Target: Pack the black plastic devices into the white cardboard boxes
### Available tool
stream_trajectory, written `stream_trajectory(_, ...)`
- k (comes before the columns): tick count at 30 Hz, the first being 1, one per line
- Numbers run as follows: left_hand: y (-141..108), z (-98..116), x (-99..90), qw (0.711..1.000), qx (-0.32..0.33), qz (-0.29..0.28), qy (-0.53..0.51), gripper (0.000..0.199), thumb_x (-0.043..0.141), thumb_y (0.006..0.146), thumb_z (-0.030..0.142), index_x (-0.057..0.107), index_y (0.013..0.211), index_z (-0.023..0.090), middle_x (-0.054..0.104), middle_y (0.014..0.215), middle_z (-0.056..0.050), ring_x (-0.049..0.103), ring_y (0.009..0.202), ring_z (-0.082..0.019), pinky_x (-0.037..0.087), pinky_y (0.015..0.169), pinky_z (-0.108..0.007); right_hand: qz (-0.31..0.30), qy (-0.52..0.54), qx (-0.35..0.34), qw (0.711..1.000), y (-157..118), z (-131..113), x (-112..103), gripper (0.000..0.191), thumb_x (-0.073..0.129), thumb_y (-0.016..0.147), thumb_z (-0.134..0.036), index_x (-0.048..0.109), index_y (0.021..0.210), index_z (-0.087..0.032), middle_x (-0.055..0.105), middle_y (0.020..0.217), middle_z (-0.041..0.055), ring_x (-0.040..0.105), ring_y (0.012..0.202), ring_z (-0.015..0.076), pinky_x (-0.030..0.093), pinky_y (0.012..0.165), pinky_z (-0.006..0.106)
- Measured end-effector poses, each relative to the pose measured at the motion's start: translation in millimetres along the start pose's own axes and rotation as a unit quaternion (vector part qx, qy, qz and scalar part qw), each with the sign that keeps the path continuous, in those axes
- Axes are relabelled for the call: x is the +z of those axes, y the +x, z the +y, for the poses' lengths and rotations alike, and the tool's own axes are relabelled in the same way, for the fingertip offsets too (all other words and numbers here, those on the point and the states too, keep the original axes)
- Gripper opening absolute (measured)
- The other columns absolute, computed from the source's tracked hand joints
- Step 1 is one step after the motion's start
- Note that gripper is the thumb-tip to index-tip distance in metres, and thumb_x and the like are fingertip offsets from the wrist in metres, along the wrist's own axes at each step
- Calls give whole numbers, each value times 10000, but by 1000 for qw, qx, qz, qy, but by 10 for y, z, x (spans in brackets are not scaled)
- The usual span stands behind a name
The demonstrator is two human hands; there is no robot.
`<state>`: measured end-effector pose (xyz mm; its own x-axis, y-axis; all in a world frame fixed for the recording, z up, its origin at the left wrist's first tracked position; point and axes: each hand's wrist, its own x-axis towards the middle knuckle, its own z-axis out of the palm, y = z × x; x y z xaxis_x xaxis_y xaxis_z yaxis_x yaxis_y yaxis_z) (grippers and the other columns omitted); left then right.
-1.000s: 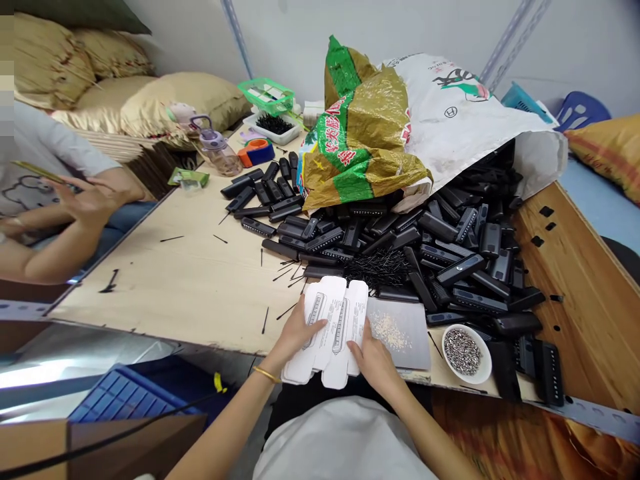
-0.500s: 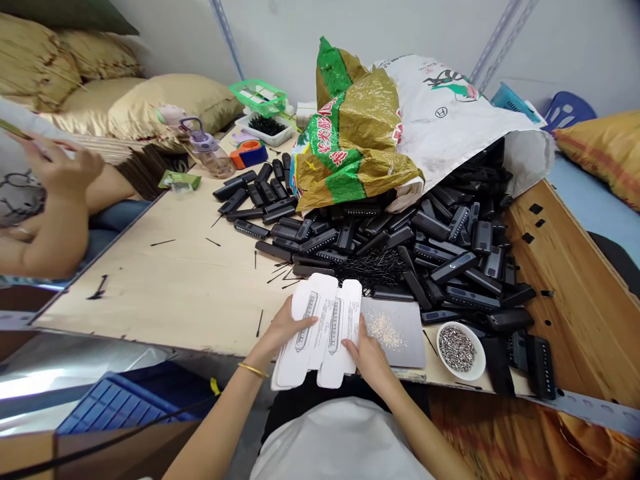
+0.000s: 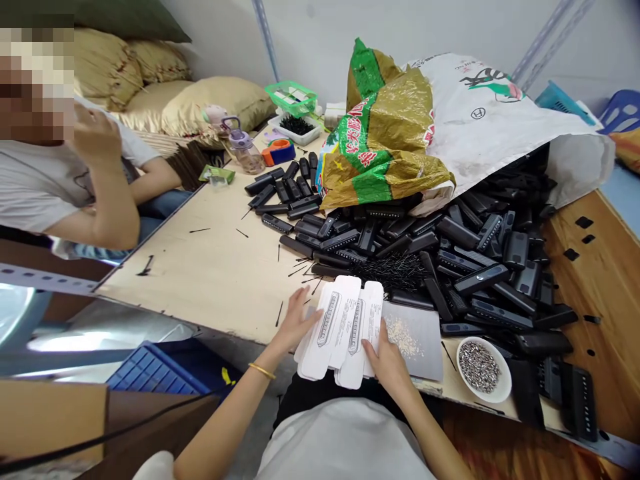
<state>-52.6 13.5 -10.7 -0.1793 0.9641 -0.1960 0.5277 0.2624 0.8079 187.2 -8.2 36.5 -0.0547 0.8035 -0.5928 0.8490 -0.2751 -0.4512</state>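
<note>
Metal parts (image 3: 479,367) are held in a bowl (image 3: 506,388); cartons (image 3: 344,327), directed lengthwise forward, are gripped by the right hand (image 3: 393,360); left hand (image 3: 294,325) open.

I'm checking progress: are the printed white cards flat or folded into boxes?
Flat: the printed white cards lie in a slightly fanned stack, end flaps straight out.

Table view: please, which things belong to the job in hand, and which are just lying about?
In the job:
- white printed cards, held by the right hand, left hand at their edge
- probably the black slotted cases, resembling the card drawings

Likely just lying about:
- purple-topped bottle
- orange-and-blue roll
- green packet
</note>
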Motion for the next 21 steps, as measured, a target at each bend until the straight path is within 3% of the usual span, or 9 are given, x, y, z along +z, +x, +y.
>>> stream_trajectory(2, 8, -179, -135, 992, -42, 37, 114, 849, 520, 773, 595, 233, 1462, 189, 148, 1544, -190, 98, 1435, -352, 147, 1124, -577, -1, 3, 1, 1000, 5, 8, 5, 705, 351, 935, -382, 37, 1483, -69, 703, 972, 163, 680, 854, 278, 463, 688, 317)
stream_trajectory(5, 113, -372, -228, 958, -101, 63, 261, 1064, 561, 691, 677, 131, 1486, 116, -7, 1546, -257, -36, 1415, -435, 73, 1073, -673, -1, -9, -1, 1000, 13, 20, 11, 702, 346, 935, -386, 49, 1484, -66, 696, 1009, 174, 672, 886, 286, 461, 717, 328)
stream_trajectory(8, 411, -365, -136, 943, -44, 69, 324, 1075, 496, 705, 728, 109, 1488, 101, 6, 1545, -253, -35, 1422, -409, 18, 1080, -662, 7, -30, 1, 1000, 15, 23, 17, 705, 355, 931, -394, 76, 1483, -56, 681, 1066, 193, 652, 958, 304, 451, 775, 347)
stream_trajectory(12, 940, -125, 222, 954, 70, 71, 281, 939, 447, 802, 616, 165, 1461, 9, 157, 1524, -267, 87, 1436, -353, 43, 1138, -572, 21, -47, -1, 999, 13, 21, 39, 704, 348, 935, -399, 73, 1486, -58, 696, 1022, 184, 658, 948, 308, 449, 762, 348)
stream_trajectory(15, 1168, 6, 502, 972, 86, 97, 197, 888, 520, 796, 477, 218, 1406, -93, 225, 1477, -333, 159, 1413, -392, 126, 1142, -554, 30, -59, -2, 998, 16, 21, 66, 697, 338, 939, -402, 71, 1486, -63, 702, 1003, 176, 667, 917, 309, 450, 741, 349)
stream_trajectory(18, 1179, -6, 611, 976, 102, 106, 162, 792, 561, 775, 358, 277, 1396, -43, 298, 1464, -295, 238, 1392, -381, 217, 1126, -544, 42, -67, -2, 997, 21, 20, 87, 690, 330, 940, -397, 79, 1482, -50, 700, 1005, 180, 668, 916, 310, 449, 745, 352)
stream_trajectory(21, 1107, -82, 497, 978, 123, 107, 129, 590, 562, 766, 305, 469, 1306, 86, 447, 1394, -185, 397, 1316, -309, 348, 1086, -468, 45, -74, 4, 996, 26, 20, 93, 684, 330, 940, -401, 89, 1480, -57, 701, 1004, 178, 670, 919, 300, 449, 751, 346)
